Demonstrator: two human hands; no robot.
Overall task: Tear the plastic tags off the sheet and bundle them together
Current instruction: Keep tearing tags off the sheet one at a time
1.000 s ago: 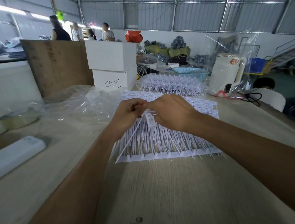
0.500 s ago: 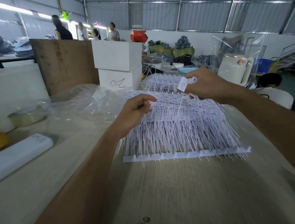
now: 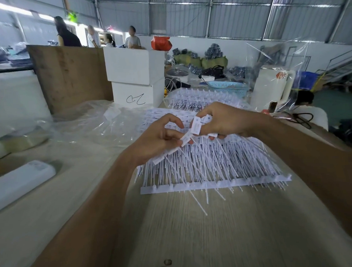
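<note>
A white sheet of plastic tags lies on the wooden table, its bar edge toward me and thin tails sticking up. My left hand hovers over the sheet's left part and pinches the head of a loose tag whose tail hangs down over the bar. My right hand is just to its right, gripping a torn-off tag by its flat label. The two hands nearly touch above the sheet.
More tag sheets lie stacked behind. Crumpled clear plastic spreads at the left, with a white bar-shaped object and a tape roll. White boxes, a blue basket and a white kettle stand beyond.
My right hand, raised high with a torn tag half a second ago, has come back down to meet my left hand over the sheet. The left hand now pinches a tag.
</note>
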